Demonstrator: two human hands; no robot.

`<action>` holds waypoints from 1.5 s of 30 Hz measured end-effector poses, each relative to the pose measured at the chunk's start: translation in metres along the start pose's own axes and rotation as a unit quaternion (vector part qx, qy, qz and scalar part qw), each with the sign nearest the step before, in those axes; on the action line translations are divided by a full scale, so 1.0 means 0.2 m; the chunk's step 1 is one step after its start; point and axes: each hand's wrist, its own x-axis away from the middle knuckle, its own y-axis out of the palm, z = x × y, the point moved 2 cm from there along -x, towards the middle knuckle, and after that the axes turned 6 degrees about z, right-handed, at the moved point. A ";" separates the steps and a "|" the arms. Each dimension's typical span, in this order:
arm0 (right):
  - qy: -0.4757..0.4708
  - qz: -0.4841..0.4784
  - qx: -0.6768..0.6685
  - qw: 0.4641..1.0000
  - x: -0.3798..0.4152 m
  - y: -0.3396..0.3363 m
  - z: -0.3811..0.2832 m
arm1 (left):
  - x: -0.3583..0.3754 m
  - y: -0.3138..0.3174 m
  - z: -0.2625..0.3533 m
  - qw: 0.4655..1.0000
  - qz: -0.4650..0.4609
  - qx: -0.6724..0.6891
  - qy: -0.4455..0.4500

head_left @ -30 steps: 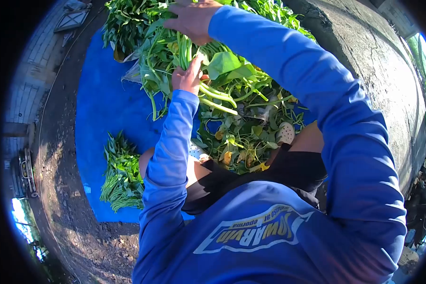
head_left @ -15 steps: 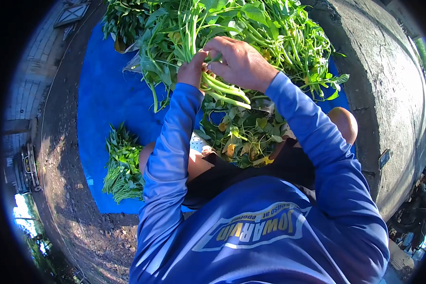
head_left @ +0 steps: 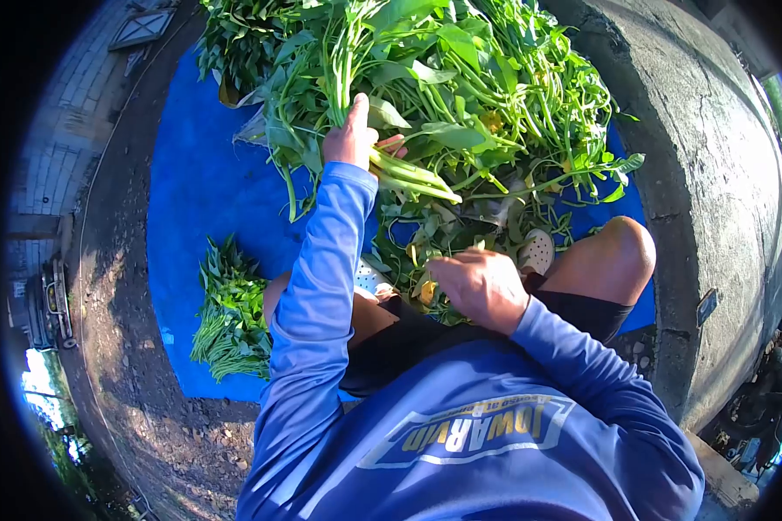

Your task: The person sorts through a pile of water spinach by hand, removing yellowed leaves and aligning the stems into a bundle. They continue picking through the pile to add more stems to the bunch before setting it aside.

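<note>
My left hand (head_left: 350, 139) is wrapped round a bunch of water spinach (head_left: 415, 180), its pale cut stems pointing right and its leafy end reaching up. Right behind it spreads a large heap of the same greens (head_left: 530, 95). Lower down, my right hand (head_left: 480, 285) hovers over my lap with curled fingers; whether anything is in them I cannot make out. Below and beside that hand lie loose trimmed leaves (head_left: 421, 252), some of them yellow, between my feet.
A blue sheet (head_left: 208, 174) lies under the greens. On its near left part rests a tidy bundle of greens (head_left: 232, 317). A concrete ledge (head_left: 712, 156) runs along the right. Darker greens (head_left: 239, 43) are piled at the far left.
My right hand has left the bunch and come down and toward me, above my lap. My left hand keeps its hold on the stems in nearly the same place.
</note>
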 end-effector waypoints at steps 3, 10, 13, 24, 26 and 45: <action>0.094 -0.166 -0.006 0.982 0.12 -0.03 0.07 | -0.01 -0.03 0.04 0.997 -0.009 -0.060 0.043; -0.108 0.255 -0.149 0.949 -0.70 -0.36 -0.09 | -0.36 -0.13 -0.21 0.878 0.005 -0.211 0.430; 0.041 0.413 -0.215 0.884 -1.16 -0.19 0.08 | -0.08 -0.02 -0.14 0.977 0.075 -0.090 0.179; 0.078 0.061 -0.490 0.866 -1.60 -0.11 0.19 | 0.21 -0.17 0.03 0.997 -0.072 0.039 -0.007; 0.032 0.175 -0.464 0.868 -1.49 -0.45 0.31 | 0.26 -0.18 0.09 0.994 -0.093 0.032 0.046; 0.291 0.077 0.068 0.951 -0.73 -0.67 2.00 | 0.36 -0.11 0.14 0.993 -0.054 -0.047 0.089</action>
